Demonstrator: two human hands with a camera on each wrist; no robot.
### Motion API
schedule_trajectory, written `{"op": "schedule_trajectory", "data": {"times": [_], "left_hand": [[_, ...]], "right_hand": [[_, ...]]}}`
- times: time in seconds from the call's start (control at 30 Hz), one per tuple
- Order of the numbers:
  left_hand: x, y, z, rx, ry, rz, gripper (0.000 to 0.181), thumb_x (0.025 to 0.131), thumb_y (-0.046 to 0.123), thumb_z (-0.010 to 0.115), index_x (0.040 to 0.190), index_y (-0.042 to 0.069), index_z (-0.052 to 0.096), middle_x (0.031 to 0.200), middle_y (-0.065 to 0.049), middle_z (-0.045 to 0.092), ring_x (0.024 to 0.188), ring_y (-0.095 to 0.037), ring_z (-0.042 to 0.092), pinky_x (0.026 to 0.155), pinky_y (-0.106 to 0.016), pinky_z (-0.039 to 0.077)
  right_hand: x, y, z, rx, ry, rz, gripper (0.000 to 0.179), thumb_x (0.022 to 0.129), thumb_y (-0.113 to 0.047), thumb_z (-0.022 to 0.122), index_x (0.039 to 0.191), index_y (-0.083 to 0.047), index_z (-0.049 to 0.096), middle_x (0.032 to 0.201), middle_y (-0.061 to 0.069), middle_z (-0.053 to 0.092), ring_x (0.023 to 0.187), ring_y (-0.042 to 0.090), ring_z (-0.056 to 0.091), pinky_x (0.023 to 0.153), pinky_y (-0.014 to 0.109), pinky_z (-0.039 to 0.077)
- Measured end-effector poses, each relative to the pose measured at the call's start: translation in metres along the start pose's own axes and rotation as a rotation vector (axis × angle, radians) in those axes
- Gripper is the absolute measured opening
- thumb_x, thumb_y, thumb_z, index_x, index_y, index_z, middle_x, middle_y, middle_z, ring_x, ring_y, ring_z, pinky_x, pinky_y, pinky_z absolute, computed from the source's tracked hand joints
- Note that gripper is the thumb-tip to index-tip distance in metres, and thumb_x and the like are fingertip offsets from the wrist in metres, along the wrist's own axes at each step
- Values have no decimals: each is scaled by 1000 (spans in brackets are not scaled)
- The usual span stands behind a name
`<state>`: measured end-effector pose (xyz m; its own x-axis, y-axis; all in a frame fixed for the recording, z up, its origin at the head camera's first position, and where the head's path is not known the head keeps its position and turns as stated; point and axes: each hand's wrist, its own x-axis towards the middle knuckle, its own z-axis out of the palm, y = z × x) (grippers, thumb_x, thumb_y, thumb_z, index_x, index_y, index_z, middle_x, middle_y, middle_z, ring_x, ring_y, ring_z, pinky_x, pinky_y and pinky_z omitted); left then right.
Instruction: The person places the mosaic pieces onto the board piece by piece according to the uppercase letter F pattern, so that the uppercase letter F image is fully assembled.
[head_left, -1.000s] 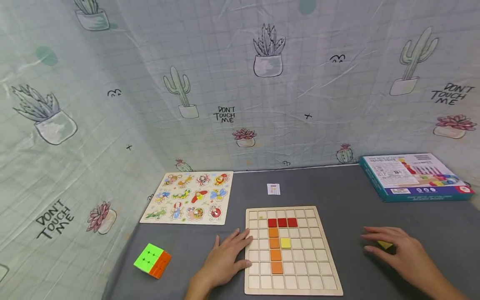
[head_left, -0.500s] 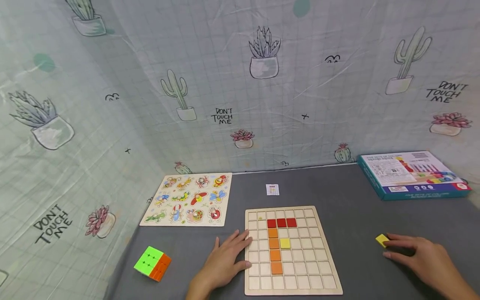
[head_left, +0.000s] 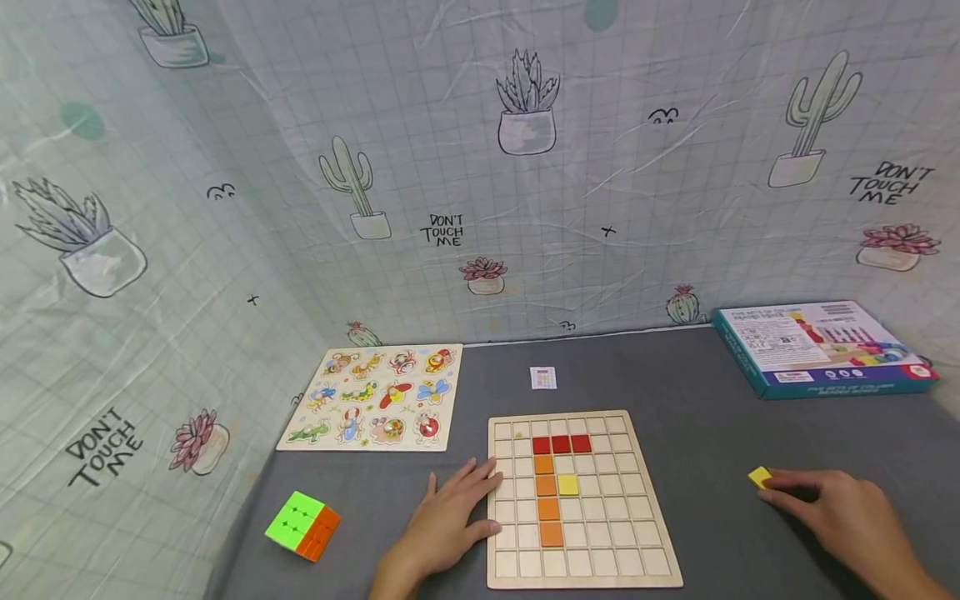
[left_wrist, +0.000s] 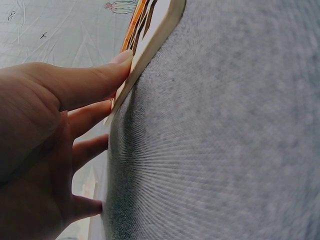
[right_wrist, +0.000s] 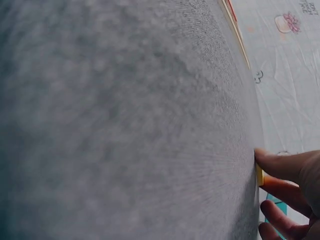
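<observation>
A wooden grid board point(head_left: 652, 575) lies on the dark grey table, with three red tiles point(head_left: 561, 444) in a row, a column of several orange tiles point(head_left: 547, 486) and one yellow square point(head_left: 568, 484) set in its cells. My left hand point(head_left: 442, 525) rests spread at the board's left edge; in the left wrist view its thumb touches the board's rim point(left_wrist: 150, 55). To the right of the board, my right hand point(head_left: 847, 508) pinches a loose yellow tile point(head_left: 759, 477) between thumb and fingertip, at the tabletop. The right wrist view shows the tile's yellow edge point(right_wrist: 259, 175) there.
A green and orange puzzle cube point(head_left: 303, 525) sits left of my left hand. Behind it lies an insect picture board point(head_left: 371, 398). A small printed card point(head_left: 543, 377) lies beyond the grid board. At the back right is a flat toy box point(head_left: 825, 350), beside the patterned cloth backdrop point(head_left: 600, 167).
My right hand has shifted slightly right and toward me from above the yellow tile, uncovering it, and now pinches its near end. The left hand stays at the board.
</observation>
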<state>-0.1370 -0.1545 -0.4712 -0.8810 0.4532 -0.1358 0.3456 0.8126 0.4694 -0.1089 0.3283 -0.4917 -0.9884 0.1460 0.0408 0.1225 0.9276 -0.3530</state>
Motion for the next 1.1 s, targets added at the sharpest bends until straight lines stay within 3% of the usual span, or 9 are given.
{"op": "schedule_trajectory", "data": {"times": [0.13,0.23,0.5,0.57,0.67,0.8,0.97,1.1], "left_hand": [[0,0,-1,-2,-5,-4,64,90,39,75,149,25,55,164,5,42,154,-34,36,112,-84,18],[0,1,-2,-2,-5,-4,64,90,38,75,149,26,54,164,5,42,154,-34,36,112,-84,18],[1,0,-1,-1,-10,-7,64,90,39,75,149,26,54,164,6,42,154,-33,36,112,-83,18],[1,0,-1,-1,-10,-8,64,90,39,75,149,26,54,164,6,42,154,-33,36,112,-83,18],[0,0,-1,-1,-10,-9,64,90,38,75,149,26,54,164,5,42,154,-34,36,112,-83,18],[0,0,-1,-4,-13,-11,63,90,38,75,149,26,55,164,5,42,154,-34,36,113,-83,18],[0,0,-1,-1,-17,-14,63,90,39,75,149,27,54,164,5,42,154,-33,36,113,-83,18],[0,-1,0,1,-7,-11,63,90,38,75,149,27,54,164,4,43,154,-33,36,113,-83,17]], "right_hand": [[2,-5,-4,-4,-21,28,31,77,-33,86,93,-6,82,95,25,77,74,35,69,65,53,52],[3,-6,-7,0,-38,18,30,77,-31,87,94,-6,83,95,25,77,75,36,70,66,53,53],[10,-3,-17,23,-18,-75,20,76,-28,87,91,-14,84,93,19,79,82,39,72,64,51,53],[12,-5,-20,39,-12,-108,18,76,-27,87,90,-15,84,92,15,80,80,29,73,64,42,54],[15,-12,-24,63,-11,-157,15,78,-25,87,90,-17,83,90,7,80,74,3,66,65,26,52],[17,-26,-27,105,12,-234,13,78,-20,87,90,-19,83,93,3,80,76,-16,56,65,17,49],[16,-46,-26,123,-10,-259,14,80,-14,84,93,-17,83,101,9,80,80,-3,66,65,18,53],[17,-64,-21,168,-23,-272,16,79,-14,84,95,-16,83,101,7,80,78,-4,66,66,18,55]]}}
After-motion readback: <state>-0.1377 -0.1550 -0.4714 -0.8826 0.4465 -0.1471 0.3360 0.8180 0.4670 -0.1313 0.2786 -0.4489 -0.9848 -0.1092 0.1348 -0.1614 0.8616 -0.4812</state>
